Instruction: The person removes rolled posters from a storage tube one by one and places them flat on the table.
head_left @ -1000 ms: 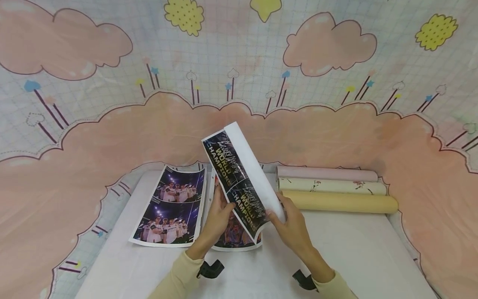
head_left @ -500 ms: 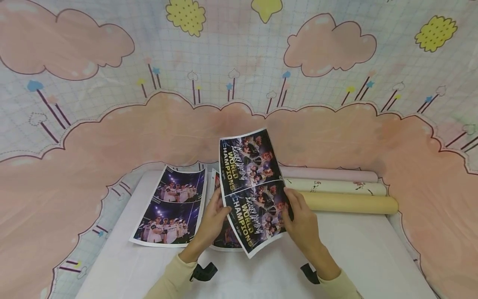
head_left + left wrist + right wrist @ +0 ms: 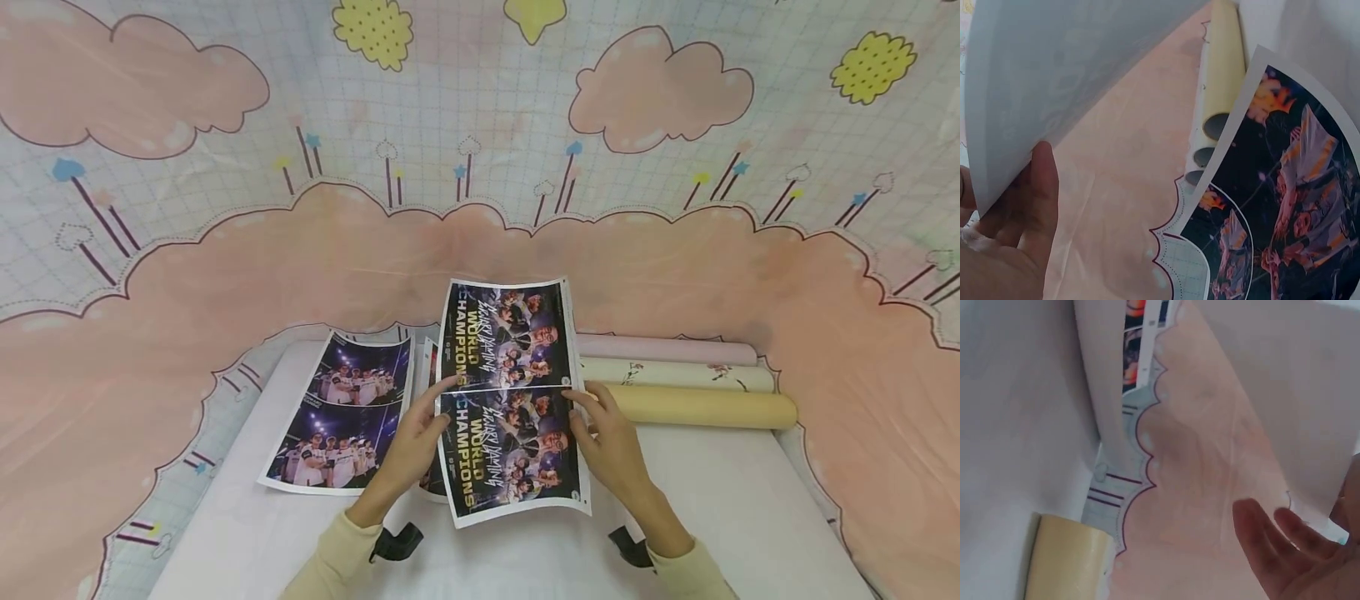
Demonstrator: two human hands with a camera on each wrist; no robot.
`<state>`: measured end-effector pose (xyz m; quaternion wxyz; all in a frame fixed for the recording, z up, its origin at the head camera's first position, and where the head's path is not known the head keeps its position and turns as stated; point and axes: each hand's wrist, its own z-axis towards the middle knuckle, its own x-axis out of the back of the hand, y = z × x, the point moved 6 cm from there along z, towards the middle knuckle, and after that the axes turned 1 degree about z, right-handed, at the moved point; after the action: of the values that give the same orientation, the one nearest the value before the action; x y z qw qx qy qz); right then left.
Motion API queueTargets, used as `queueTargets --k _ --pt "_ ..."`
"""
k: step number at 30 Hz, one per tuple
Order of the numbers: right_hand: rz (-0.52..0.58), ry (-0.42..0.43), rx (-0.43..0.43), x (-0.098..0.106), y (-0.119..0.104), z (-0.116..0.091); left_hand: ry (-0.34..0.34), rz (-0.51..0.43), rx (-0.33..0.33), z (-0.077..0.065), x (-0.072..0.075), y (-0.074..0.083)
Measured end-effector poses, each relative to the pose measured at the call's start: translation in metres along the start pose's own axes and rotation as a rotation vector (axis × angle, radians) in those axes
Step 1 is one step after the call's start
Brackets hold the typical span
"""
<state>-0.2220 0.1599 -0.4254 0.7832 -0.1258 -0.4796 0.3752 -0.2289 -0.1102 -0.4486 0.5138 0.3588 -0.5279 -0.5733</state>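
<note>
Both hands hold up a printed poster sheet (image 3: pixel 517 442) that carries the same "World Champions" picture twice. My left hand (image 3: pixel 408 437) pinches its left edge, and my right hand (image 3: pixel 618 446) grips the right edge near mid-height. The wrist views show the sheet's pale back (image 3: pixel 1072 69), with the left fingers (image 3: pixel 1044 181) at one edge and the right fingers (image 3: pixel 1254 528) near the other. Beneath it lies another printed sheet (image 3: pixel 1304 187), mostly hidden in the head view. A third sheet (image 3: pixel 337 417), with a group photo printed twice, lies to the left.
Three paper rolls lie at the back right of the white table (image 3: pixel 712 500): a yellow roll (image 3: pixel 697 408), a flowered roll (image 3: pixel 675 375) and a pink roll (image 3: pixel 667 348). A patterned cloth (image 3: pixel 675 267) hangs behind. Black straps (image 3: pixel 397 542) show at the wrists.
The sheet has turned from a slanted, partly folded-over position to nearly upright, with its full printed face showing. Both hands have shifted along its edges and moved apart.
</note>
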Motion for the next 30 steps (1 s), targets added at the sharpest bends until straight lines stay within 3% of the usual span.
queueTargets --k 2,5,13,18,26,30 --pt "0.072 -0.042 -0.030 -0.001 0.003 0.001 0.004 0.045 -0.010 0.000 0.002 -0.002" --pt "0.196 -0.127 -0.075 -0.004 0.008 0.002 -0.024 0.037 -0.010 0.001 0.002 -0.004" --pt "0.545 -0.364 -0.229 -0.013 0.021 -0.001 -0.124 -0.117 0.043 -0.003 0.007 -0.004" --pt "0.740 -0.414 -0.234 -0.012 0.021 -0.006 -0.209 -0.240 0.037 -0.007 0.009 0.000" --pt "0.949 -0.424 -0.224 -0.011 0.018 -0.004 -0.208 -0.287 0.031 -0.006 0.013 -0.003" --pt "1.107 -0.451 -0.212 -0.011 0.017 -0.004 -0.245 -0.369 0.032 -0.006 0.012 -0.006"
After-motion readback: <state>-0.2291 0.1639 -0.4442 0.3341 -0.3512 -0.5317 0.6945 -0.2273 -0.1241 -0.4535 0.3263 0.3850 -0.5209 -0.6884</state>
